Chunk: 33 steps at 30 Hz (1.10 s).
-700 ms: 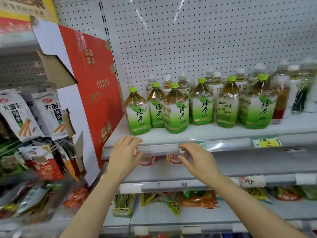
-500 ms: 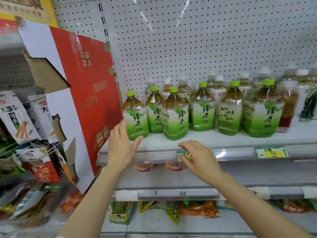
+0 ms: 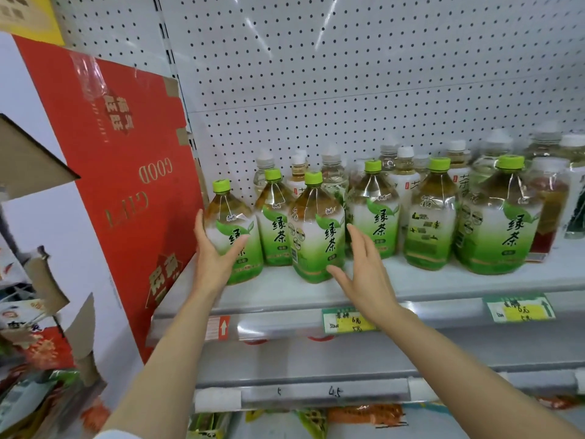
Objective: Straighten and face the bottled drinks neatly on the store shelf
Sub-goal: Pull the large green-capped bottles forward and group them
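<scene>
Green-capped bottles of green tea stand in a loose front row on the white shelf (image 3: 411, 282), backed by white-capped bottles (image 3: 405, 179) of paler drinks against the pegboard wall (image 3: 348, 74). The person's left hand (image 3: 215, 251) has its grip wrapped on the leftmost bottle (image 3: 232, 236): the fingers curl round its left side and the thumb presses across the label at the front. This bottle stands at the left end of the shelf, just beside a red cardboard panel (image 3: 126, 185) that leans there.

The right hand (image 3: 361, 274) is released, fingers straight and spread, palm turned toward the third bottle (image 3: 316, 236), which stands furthest forward of the row. Whether the fingertips touch that bottle cannot be told.

The second bottle (image 3: 275, 223) sits a little behind, between those two. Further right, a bottle (image 3: 376, 213) shows its front label, the next one (image 3: 430, 217) shows its back label, and the large rightmost one (image 3: 500, 223) stands slightly turned.

Price tags (image 3: 348, 320) sit in the rail along the shelf edge, and snack packets (image 3: 28, 343) hang at the far left.
</scene>
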Tool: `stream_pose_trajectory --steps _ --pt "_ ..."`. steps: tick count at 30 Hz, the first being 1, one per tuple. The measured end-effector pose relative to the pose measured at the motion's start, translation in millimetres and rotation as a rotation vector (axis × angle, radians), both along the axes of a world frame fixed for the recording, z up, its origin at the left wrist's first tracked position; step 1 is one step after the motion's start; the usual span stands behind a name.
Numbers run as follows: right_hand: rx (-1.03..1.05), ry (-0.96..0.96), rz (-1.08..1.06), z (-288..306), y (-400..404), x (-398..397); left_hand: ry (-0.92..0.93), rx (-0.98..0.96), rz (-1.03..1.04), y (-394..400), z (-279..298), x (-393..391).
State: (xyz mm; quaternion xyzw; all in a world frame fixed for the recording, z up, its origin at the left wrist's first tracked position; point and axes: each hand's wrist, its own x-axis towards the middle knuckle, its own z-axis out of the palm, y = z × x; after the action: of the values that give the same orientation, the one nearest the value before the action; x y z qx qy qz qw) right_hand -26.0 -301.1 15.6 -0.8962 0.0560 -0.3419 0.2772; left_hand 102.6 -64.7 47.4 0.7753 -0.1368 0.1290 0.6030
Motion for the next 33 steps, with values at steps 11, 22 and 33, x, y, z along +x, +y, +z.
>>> stream_pose_trajectory --steps 11,22,33 --pt "0.406 0.092 0.138 5.5 -10.9 33.3 -0.048 -0.201 -0.017 13.6 -1.1 18.1" --pt "0.608 0.032 0.346 18.6 9.5 48.8 -0.085 -0.286 -0.115 34.3 -3.6 5.6" --pt "0.845 -0.276 0.326 21.1 24.5 -6.7 -0.067 -0.412 -0.248 12.1 14.4 -22.8"
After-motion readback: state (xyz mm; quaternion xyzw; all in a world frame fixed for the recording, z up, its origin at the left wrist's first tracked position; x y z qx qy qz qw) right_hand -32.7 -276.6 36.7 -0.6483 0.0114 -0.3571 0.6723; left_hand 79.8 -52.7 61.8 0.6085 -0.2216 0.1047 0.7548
